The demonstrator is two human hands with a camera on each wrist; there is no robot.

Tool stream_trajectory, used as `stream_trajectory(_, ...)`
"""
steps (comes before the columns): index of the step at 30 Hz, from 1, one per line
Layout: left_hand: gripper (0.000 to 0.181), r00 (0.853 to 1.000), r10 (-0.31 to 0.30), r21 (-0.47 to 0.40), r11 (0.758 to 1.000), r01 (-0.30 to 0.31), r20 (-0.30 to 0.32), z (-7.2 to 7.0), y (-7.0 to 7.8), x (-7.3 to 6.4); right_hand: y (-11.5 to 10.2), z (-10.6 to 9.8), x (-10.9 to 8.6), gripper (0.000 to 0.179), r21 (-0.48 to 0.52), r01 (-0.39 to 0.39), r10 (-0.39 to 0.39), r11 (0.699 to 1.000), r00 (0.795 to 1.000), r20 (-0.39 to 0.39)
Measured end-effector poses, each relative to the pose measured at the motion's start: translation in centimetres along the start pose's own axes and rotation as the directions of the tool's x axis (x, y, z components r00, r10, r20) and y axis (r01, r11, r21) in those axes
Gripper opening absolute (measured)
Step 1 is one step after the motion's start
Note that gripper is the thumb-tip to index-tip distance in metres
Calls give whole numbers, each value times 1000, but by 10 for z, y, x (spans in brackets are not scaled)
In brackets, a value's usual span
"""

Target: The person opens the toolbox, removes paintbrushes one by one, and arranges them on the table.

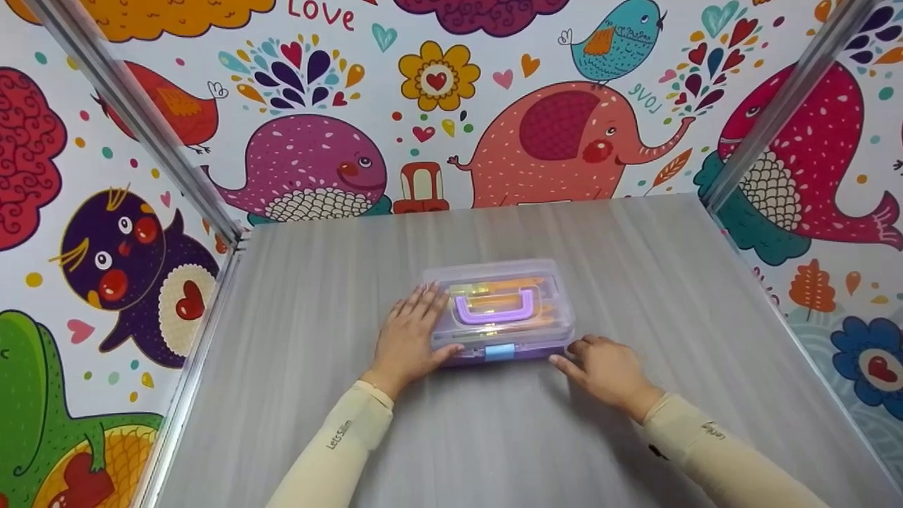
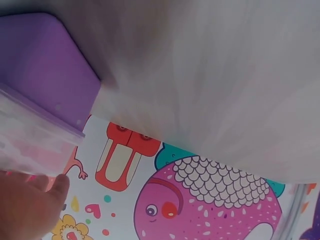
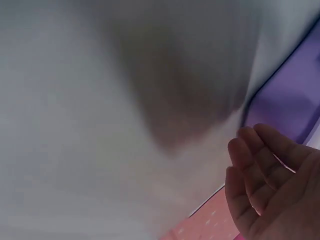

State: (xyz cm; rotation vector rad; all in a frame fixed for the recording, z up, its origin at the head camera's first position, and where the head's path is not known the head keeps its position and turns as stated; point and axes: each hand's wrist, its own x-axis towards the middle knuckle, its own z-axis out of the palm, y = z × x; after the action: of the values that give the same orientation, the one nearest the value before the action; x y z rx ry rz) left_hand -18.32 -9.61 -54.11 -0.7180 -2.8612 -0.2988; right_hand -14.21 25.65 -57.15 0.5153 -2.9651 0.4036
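Observation:
A plastic case [image 1: 504, 335] with a clear lid, purple base, purple handle [image 1: 494, 310] and light-blue latch [image 1: 500, 352] sits on the table; its lid is down. Orange and yellow items show through the lid, too blurred to name. My left hand [image 1: 411, 339] rests on the case's left side, fingers extended along the lid and thumb at the front edge. Beside the front right corner, my right hand [image 1: 608, 370] has loosely bent fingers and holds nothing. In the right wrist view those fingers [image 3: 267, 162] are close to the purple base [image 3: 287, 107]; contact is unclear.
The grey wood-grain table [image 1: 317, 282] extends around the case. Walls printed with cartoon animals [image 1: 557, 148] stand behind it and at both sides, with metal corner posts [image 1: 141, 120] at the edges.

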Motion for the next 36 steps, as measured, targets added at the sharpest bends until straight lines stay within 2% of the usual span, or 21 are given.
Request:
stream_trajectory(2,96,1000,-3,-9,1000,3,5,-2,0,1,-14,2,1,52,74,-48,46,996,999,28)
stream_trajectory(4,96,1000,-3,-17,1000,3,1,-2,-1,1,-28,5,3,51,166,-127,115,978,990,81)
stream_trajectory(7,96,1000,-6,-25,1000,6,-7,-2,-1,1,-49,13,5,51,299,-238,195,924,966,168)
stream_trajectory(10,96,1000,-4,-33,999,4,-22,-1,-2,0,-65,20,9,48,415,-302,230,858,949,215)
stream_trajectory(11,96,1000,-1,-36,999,0,-28,0,-2,0,-69,21,10,46,457,-317,238,831,945,223)
stream_trajectory(13,96,999,5,-42,999,-6,-37,0,-2,1,-76,23,13,45,557,-350,258,753,936,240)
stream_trajectory(17,96,999,7,-40,999,-9,-45,1,-2,2,-83,26,18,47,731,-404,308,550,912,272)
stream_trajectory(18,96,999,4,-39,999,-6,-43,2,-1,1,-85,27,19,47,755,-412,318,511,906,280)
stream_trajectory(20,95,999,1,-42,999,-3,-46,2,-1,1,-88,29,21,46,770,-436,343,466,891,297)
stream_trajectory(23,94,998,5,-54,999,-8,-55,3,-1,2,-91,31,22,45,765,-464,386,446,871,303)
stream_trajectory(25,94,998,9,-64,998,-13,-66,3,-1,3,-93,33,23,44,755,-477,413,450,861,298)
stream_trajectory(27,93,997,10,-64,998,-15,-71,3,-1,3,-93,34,23,44,751,-478,426,456,858,288)
stream_trajectory(31,94,998,8,-56,998,-11,-64,4,-2,1,-94,37,24,44,749,-490,434,447,851,297)
stream_trajectory(34,94,998,10,-49,999,-13,-57,3,-3,0,-95,38,24,46,755,-512,441,411,836,326)
stream_trajectory(36,94,998,13,-46,999,-16,-56,2,-3,0,-96,37,24,47,768,-523,443,370,826,348)
